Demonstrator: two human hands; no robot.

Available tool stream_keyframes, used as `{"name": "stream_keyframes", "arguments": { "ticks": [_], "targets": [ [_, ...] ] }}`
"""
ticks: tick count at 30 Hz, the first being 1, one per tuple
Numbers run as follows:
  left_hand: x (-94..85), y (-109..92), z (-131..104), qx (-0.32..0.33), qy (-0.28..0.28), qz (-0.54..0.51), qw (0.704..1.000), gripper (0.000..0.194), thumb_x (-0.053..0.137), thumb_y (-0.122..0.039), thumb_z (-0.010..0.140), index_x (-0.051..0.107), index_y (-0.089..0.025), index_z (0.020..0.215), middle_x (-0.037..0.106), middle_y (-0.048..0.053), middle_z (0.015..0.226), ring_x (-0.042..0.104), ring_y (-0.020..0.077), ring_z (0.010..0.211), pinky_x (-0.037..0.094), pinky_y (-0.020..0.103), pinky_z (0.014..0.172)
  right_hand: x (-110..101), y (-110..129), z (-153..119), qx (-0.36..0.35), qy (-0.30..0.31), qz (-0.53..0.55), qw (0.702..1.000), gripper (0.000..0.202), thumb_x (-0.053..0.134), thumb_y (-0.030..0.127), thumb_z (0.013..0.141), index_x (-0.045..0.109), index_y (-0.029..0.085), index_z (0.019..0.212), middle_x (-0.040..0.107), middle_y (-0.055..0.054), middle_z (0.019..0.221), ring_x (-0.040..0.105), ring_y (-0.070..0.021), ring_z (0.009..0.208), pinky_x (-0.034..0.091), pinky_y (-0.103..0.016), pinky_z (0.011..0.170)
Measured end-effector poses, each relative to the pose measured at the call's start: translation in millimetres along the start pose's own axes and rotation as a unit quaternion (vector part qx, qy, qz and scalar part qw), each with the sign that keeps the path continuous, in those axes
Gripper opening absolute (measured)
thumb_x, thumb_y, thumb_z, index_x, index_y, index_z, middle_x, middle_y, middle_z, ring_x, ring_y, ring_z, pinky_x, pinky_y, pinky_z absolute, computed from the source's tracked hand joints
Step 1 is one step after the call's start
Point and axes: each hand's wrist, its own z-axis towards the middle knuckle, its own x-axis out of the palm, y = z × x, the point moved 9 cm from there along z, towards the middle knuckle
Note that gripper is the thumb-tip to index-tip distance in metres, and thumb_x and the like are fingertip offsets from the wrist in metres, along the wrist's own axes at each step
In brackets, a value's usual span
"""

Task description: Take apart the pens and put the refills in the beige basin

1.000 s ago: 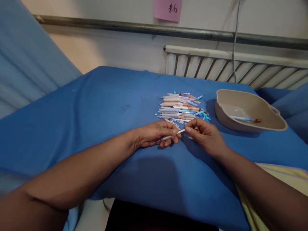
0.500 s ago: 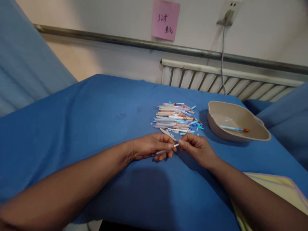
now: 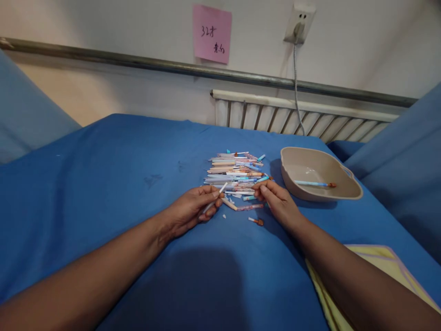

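One slim white stick (image 3: pixel 223 188) sits pinched in our left hand (image 3: pixel 191 207); our right hand (image 3: pixel 278 200) curls beside the pen pile (image 3: pixel 232 175), whether gripping anything we cannot tell. Right of the pile, our basin (image 3: pixel 300 191) holds a light-blue pen (image 3: pixel 311 184); beyond, a pink note (image 3: pixel 212 34) hangs.

The basin (image 3: pixel 299 191) at the right looks like smooth plastic, with small shine on its inside bottom. The pens (image 3: pixel 220 170) look like plastic, some of them clear and a little glossy. Under them is matt blue cloth (image 3: pixel 113 170) with soft folds. The far rail (image 3: pixel 138 59) looks like worn metal. The note (image 3: pixel 212 34) is matt pink paper. The near right towel (image 3: pixel 374 257) looks like soft cloth.
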Motion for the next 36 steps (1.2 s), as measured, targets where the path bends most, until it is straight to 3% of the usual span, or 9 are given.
{"name": "stream_keyframes", "arguments": {
  "ticks": [3, 8, 12, 15, 18, 23, 29, 33, 36],
  "targets": [
    [0.6, -0.1, -0.5, -0.002, 0.006, -0.014, 1.0, 0.016, 0.061, -0.028, 0.082, 0.054, -0.013, 0.081, 0.053, 0.0, 0.073, 0.037, 0.0014, 0.045, 0.024, 0.013, 0.037, 1.4, -6.4, 0.7, -0.005, 0.0, -0.009, 1.0, 0.023, 0.047, 0.035, 0.085, 0.06, 0.019, 0.094, 0.062, -0.003, 0.085, 0.058, -0.0165, 0.082, 0.045, -0.029, 0.074],
    [-3.1, -4.0, -0.4, 0.004, -0.005, -0.044, 0.999, 0.011, 0.06, -0.023, 0.083, 0.056, -0.012, 0.083, 0.053, 0.001, 0.072, 0.039, 0.0022, 0.045, 0.025, 0.012, 0.035, -6.1, 3.8, -3.1, -0.048, -0.043, -0.093, 0.994, 0.012, 0.054, 0.025, 0.081, 0.061, 0.02, 0.09, 0.062, -0.002, 0.082, 0.057, -0.0158, 0.076, 0.045, -0.028, 0.07],
    [-12.9, -10.5, 0.1, 0.023, -0.027, -0.101, 0.994, 0.005, 0.057, -0.016, 0.083, 0.056, -0.012, 0.085, 0.055, 0.001, 0.07, 0.043, 0.0034, 0.046, 0.03, 0.012, 0.035, 5.2, 16.1, -8.7, -0.093, 0.018, -0.194, 0.976, 0.012, 0.052, 0.017, 0.081, 0.061, 0.02, 0.089, 0.061, -0.001, 0.077, 0.056, -0.0143, 0.07, 0.044, -0.026, 0.065],
    [-20.9, -9.9, -0.4, 0.021, -0.056, -0.124, 0.991, 0.004, 0.056, -0.013, 0.083, 0.056, -0.012, 0.087, 0.059, 0.003, 0.071, 0.05, 0.0061, 0.049, 0.039, 0.014, 0.039, 15.0, 21.8, -13.3, -0.12, 0.077, -0.259, 0.955, 0.015, 0.052, 0.013, 0.081, 0.06, 0.02, 0.091, 0.062, -0.002, 0.08, 0.056, -0.0156, 0.077, 0.043, -0.027, 0.069],
    [-23.3, -7.1, -1.8, 0.018, -0.072, -0.135, 0.988, 0.007, 0.056, -0.01, 0.083, 0.057, -0.011, 0.09, 0.064, 0.006, 0.075, 0.058, 0.01, 0.054, 0.049, 0.019, 0.046, 13.9, 25.9, -15.3, -0.13, 0.086, -0.293, 0.943, 0.015, 0.051, 0.011, 0.082, 0.059, 0.02, 0.091, 0.063, -0.002, 0.084, 0.056, -0.0162, 0.08, 0.043, -0.028, 0.071],
    [-15.8, -0.8, -3.8, -0.002, -0.047, -0.153, 0.987, 0.007, 0.056, -0.012, 0.084, 0.057, -0.011, 0.091, 0.068, 0.01, 0.089, 0.066, 0.0156, 0.067, 0.056, 0.026, 0.059, 15.1, 22.4, -18.0, -0.13, 0.098, -0.334, 0.928, 0.017, 0.05, 0.013, 0.083, 0.06, 0.02, 0.095, 0.064, -0.004, 0.087, 0.057, -0.0171, 0.083, 0.044, -0.028, 0.073],
    [-12.5, 1.4, -5.5, -0.011, -0.03, -0.151, 0.988, 0.01, 0.057, -0.014, 0.085, 0.056, -0.012, 0.094, 0.068, 0.01, 0.093, 0.068, 0.0159, 0.073, 0.056, 0.026, 0.063, 35.9, 18.8, -24.6, -0.159, 0.167, -0.396, 0.889, 0.022, 0.05, 0.015, 0.085, 0.061, 0.02, 0.103, 0.065, -0.007, 0.092, 0.056, -0.0203, 0.089, 0.042, -0.032, 0.078],
    [-10.9, 0.5, -6.5, -0.005, -0.02, -0.129, 0.991, 0.01, 0.061, -0.017, 0.083, 0.058, -0.012, 0.09, 0.066, 0.006, 0.083, 0.064, 0.0115, 0.063, 0.052, 0.02, 0.055, 42.4, 22.9, -27.6, -0.175, 0.188, -0.443, 0.859, 0.024, 0.054, 0.013, 0.081, 0.059, 0.018, 0.104, 0.064, -0.01, 0.094, 0.055, -0.0239, 0.09, 0.042, -0.035, 0.08],
    [-8.3, -0.6, -7.1, -0.002, -0.011, -0.098, 0.995, 0.012, 0.064, -0.021, 0.081, 0.058, -0.013, 0.087, 0.063, 0.003, 0.076, 0.056, 0.0068, 0.053, 0.044, 0.016, 0.046, 36.2, 24.2, -25.5, -0.162, 0.172, -0.437, 0.868, 0.024, 0.05, 0.013, 0.083, 0.056, 0.016, 0.106, 0.061, -0.011, 0.095, 0.055, -0.0229, 0.089, 0.043, -0.034, 0.078]
  ]
}}
